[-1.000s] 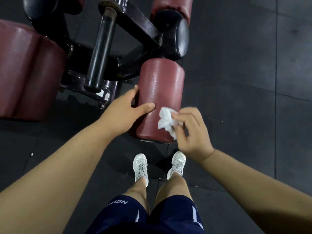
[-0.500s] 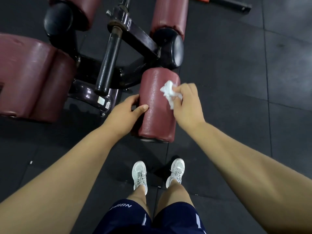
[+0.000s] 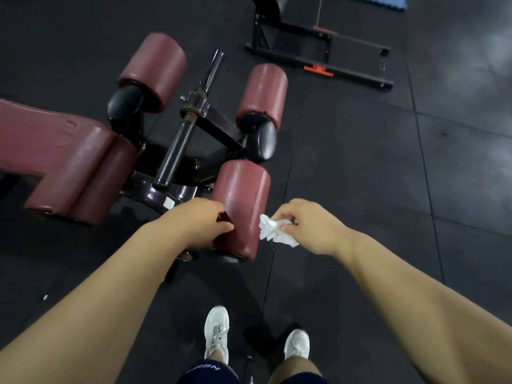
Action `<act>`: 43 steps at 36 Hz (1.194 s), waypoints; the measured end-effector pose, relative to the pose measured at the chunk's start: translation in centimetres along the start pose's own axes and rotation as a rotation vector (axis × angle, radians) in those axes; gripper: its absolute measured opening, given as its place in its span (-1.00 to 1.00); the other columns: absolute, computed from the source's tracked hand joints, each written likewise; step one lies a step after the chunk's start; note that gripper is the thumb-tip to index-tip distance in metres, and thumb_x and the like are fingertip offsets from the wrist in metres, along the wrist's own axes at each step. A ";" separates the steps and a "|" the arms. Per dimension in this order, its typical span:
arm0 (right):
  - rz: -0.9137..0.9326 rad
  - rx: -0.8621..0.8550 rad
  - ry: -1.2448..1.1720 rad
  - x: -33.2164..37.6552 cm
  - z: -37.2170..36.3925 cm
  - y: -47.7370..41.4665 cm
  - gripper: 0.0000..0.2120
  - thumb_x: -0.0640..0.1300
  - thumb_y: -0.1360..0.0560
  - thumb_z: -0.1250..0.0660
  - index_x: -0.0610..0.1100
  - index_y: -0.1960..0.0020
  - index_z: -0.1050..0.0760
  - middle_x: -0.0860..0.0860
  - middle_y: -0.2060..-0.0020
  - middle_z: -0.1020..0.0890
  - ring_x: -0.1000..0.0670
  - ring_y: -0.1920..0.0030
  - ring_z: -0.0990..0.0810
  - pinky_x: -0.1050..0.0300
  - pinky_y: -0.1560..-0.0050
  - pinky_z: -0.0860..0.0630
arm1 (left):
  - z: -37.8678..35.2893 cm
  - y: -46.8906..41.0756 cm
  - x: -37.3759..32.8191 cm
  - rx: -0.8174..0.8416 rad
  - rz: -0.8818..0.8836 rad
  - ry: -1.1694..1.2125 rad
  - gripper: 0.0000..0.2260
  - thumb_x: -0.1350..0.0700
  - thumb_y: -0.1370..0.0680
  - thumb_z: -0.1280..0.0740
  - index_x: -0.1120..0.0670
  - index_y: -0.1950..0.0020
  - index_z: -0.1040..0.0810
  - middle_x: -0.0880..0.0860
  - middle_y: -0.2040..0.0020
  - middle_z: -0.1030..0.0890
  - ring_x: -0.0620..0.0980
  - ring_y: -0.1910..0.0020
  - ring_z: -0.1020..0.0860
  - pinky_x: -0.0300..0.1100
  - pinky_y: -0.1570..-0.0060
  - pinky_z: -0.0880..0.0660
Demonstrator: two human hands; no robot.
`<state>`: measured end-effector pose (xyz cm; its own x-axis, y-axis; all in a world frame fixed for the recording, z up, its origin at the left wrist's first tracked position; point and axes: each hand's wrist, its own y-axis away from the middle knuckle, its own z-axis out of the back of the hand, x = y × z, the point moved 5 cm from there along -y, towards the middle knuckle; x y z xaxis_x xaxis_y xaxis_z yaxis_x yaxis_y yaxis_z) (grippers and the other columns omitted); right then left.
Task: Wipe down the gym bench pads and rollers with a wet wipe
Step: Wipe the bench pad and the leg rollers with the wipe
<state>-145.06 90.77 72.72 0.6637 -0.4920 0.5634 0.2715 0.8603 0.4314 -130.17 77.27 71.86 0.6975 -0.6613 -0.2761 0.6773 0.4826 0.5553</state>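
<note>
A maroon gym bench lies below me, its long pad at the left. The near roller points toward me. My left hand grips this roller's left side near its end, fingers curled round it. My right hand pinches a crumpled white wet wipe, which sits just off the roller's right edge. Two more maroon rollers sit farther back, one at the right and one at the left. Black end caps show between the rollers.
A black bar and frame run between the rollers. Another black machine frame with a red tag stands at the back right. Dark rubber floor tiles surround the bench. My white shoes stand just below the near roller.
My right hand has drawn the wipe back from the roller's far end to beside its near right edge. My left hand stays on the roller. The view has lifted, showing more of the bench.
</note>
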 end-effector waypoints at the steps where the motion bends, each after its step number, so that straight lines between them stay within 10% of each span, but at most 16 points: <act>1: 0.017 0.001 0.005 -0.2 1.0 0.3 -0.86 -0.12 -0.50 -0.30 0.04 0.01 -0.59 0.06 0.04 -0.49 0.04 0.08 -0.53 0.10 0.03 -0.54 | 0.1 0.3 -0.6 0.005 0.011 -0.011 -0.70 -0.15 -0.53 -0.25 0.00 -0.15 -0.51 -0.04 -0.07 -0.54 -0.03 -0.02 -0.51 -0.08 -0.04 -0.49; 19: 0.022 -0.023 0.531 -12.6 14.9 3.7 -0.77 -0.10 -0.52 -0.25 0.10 -0.15 -0.51 0.06 0.02 -0.42 -0.04 0.05 -0.54 0.05 0.15 -0.53 | -3.0 -2.0 -17.3 0.030 0.132 0.092 -0.50 -0.22 -0.53 -0.22 -0.06 -0.42 -0.31 -0.02 -0.36 -0.42 0.04 -0.28 -0.43 -0.06 -0.21 -0.41; 43: 0.130 0.056 0.624 -11.7 32.8 -21.0 -0.78 -0.21 -0.48 -0.21 0.06 -0.03 -0.48 0.06 0.07 -0.50 -0.02 0.10 -0.55 0.03 0.16 -0.54 | 13.1 -20.7 -15.3 -0.257 0.360 0.264 -0.55 -0.24 -0.52 -0.22 -0.02 -0.32 -0.42 -0.04 -0.20 -0.54 -0.02 -0.13 -0.52 -0.09 -0.12 -0.47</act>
<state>-181.39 74.07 80.20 0.9744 -0.1988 0.1045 0.1354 0.8913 0.4328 -157.94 69.89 74.86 0.9099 -0.2759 -0.3098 0.3960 0.8003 0.4502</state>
